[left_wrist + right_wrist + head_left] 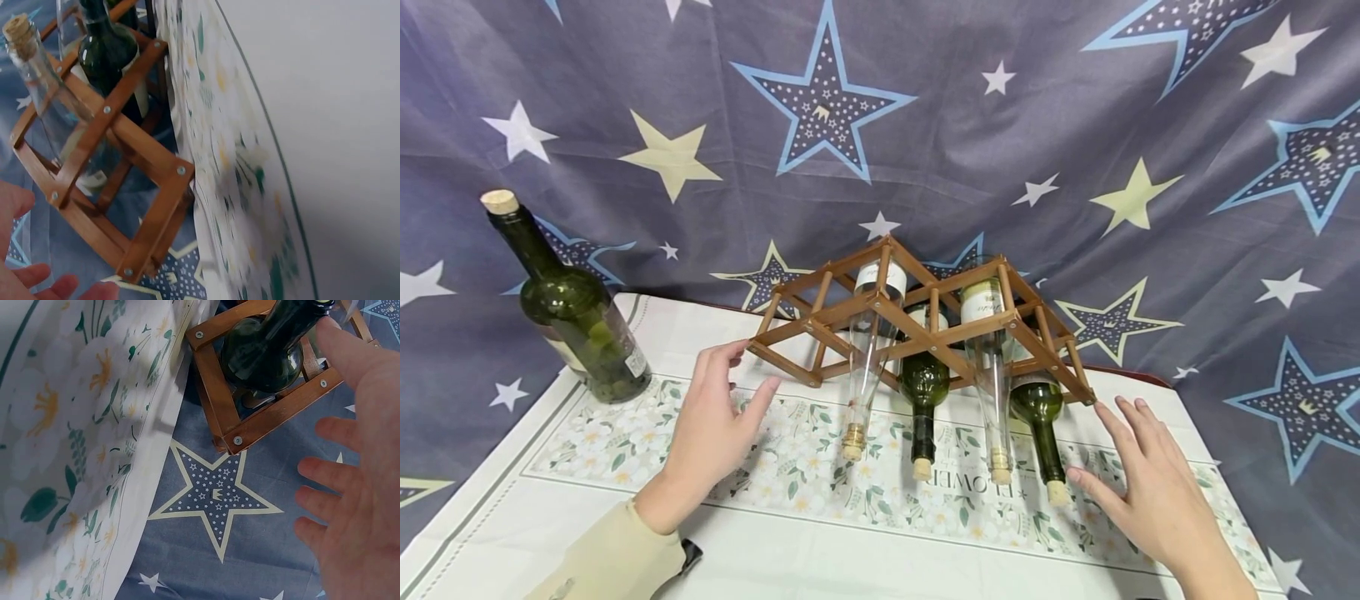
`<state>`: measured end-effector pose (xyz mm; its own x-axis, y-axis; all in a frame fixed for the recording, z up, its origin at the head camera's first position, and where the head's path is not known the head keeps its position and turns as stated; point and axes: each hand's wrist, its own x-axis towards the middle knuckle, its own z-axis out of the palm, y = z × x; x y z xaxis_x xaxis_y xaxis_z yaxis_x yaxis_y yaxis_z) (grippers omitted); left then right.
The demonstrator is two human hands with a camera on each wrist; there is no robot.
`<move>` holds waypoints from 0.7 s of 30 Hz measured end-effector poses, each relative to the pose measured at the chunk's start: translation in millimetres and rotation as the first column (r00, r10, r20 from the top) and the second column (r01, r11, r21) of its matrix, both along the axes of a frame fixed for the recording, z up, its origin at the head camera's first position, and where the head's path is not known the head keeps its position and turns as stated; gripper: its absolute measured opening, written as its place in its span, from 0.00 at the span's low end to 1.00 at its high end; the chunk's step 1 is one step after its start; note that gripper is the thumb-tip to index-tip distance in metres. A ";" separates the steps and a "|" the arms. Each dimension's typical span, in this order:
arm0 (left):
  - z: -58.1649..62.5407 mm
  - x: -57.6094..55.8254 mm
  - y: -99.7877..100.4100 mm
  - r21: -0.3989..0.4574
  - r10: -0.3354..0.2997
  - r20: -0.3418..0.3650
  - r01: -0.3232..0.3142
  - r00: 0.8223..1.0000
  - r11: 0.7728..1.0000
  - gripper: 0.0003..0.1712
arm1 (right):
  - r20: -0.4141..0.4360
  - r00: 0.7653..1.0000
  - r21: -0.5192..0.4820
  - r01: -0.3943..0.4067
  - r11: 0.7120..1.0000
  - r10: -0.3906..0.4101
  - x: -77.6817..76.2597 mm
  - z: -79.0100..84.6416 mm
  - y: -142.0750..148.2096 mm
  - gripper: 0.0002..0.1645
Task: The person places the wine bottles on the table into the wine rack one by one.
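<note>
A folding wooden lattice wine rack (934, 346) stands at the back of the table. Lying in it, necks toward me, are a clear bottle (865, 367), a green bottle (925, 379), another clear bottle (994, 379) and another green bottle (1037, 402); all are corked. My left hand (715, 425) is at the rack's left end, thumb apart from the loosely bent fingers; whether its fingertips touch the wood I cannot tell. Beside the right end, my right hand (1157, 483) has its fingers spread and holds nothing. Its thumb is near the green bottle's neck (294, 319).
A corked green bottle (583, 325) with a label stands upright on the table's left. A white tablecloth (820, 558) with a floral band covers the table. Behind hangs a star-patterned curtain (955, 158). A small black object (691, 554) shows by my left sleeve.
</note>
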<state>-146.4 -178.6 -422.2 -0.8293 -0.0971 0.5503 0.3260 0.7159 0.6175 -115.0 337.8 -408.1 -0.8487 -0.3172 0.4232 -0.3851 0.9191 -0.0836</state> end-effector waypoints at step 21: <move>-4.2 9.5 -52.5 0.065 0.216 -0.172 -0.208 0.961 0.976 0.40 | -0.004 1.000 -0.007 0.004 1.000 -0.004 0.4 0.6 0.6 0.57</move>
